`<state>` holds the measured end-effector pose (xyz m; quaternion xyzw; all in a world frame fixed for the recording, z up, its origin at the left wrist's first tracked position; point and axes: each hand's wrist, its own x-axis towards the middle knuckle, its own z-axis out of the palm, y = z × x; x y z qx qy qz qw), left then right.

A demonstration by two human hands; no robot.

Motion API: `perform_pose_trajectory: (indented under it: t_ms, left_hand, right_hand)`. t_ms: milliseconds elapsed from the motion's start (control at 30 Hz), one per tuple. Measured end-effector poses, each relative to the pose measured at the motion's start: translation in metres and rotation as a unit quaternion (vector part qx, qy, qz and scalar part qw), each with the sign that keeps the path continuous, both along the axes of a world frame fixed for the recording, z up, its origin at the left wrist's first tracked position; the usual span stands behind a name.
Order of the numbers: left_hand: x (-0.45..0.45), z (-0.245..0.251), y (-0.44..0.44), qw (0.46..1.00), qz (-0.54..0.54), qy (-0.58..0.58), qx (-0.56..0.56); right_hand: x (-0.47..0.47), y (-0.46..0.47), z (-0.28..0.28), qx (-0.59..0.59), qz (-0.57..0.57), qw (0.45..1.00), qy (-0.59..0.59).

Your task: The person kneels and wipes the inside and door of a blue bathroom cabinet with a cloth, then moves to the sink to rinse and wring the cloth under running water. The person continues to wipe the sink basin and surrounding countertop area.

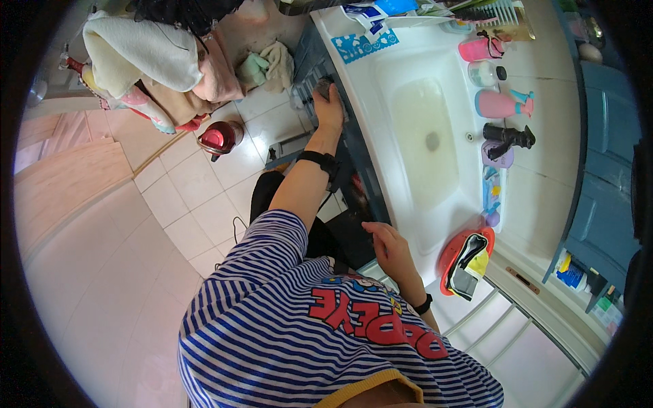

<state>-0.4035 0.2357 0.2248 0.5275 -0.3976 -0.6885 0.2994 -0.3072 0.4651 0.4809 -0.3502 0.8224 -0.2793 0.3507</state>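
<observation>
My left hand [328,109] reaches down the front of the dark blue-grey vanity cabinet [357,148]. It grips a dark grey cloth or scrubbing pad [323,87], pressed against the slatted part of the cabinet front. The fingers are partly hidden. My right hand [390,250] hovers near the front edge of the white washbasin [380,168], fingers loosely bent, with nothing seen in it. Cloudy water [426,158] covers the basin's bottom around the drain. A black band circles each wrist.
Along the basin's back ledge stand a pink spray bottle [497,103], a black tap [502,133] and other bottles. A red basin [451,250] with a yellow-black packet sits at right. A red kettle [220,137] stands on the tiled floor, near hanging towels [148,51].
</observation>
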Motion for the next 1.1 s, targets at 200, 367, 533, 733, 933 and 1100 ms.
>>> perform_pose_trajectory:
  t_ms: [200, 367, 533, 733, 933, 1100]
  left_hand:
    - [0.023, 0.003, -0.003, 0.997, -0.074, 0.032, 0.020]
    - [0.021, -0.002, -0.008, 0.968, 0.010, 0.084, 0.236]
    - [0.040, 0.000, -0.011, 0.932, 0.081, 0.077, 0.345]
    - [0.017, 0.025, -0.026, 0.972, -0.007, 0.094, 0.213]
    - [0.053, 0.042, 0.019, 0.900, -0.392, -0.084, 0.172]
    - [0.082, 0.057, 0.099, 0.704, -0.594, -0.124, 0.368]
  right_hand:
    - [-0.007, -0.009, 0.005, -0.009, 0.006, 1.000, 0.021]
    - [-0.009, -0.001, 0.016, -0.038, -0.012, 0.996, 0.083]
    - [-0.004, 0.019, 0.021, -0.031, -0.060, 0.993, 0.098]
    - [0.015, 0.042, 0.021, -0.022, -0.110, 0.989, 0.101]
    - [0.051, 0.088, -0.005, -0.036, -0.200, 0.976, 0.077]
    - [0.097, 0.129, -0.046, 0.029, -0.288, 0.956, 0.041]
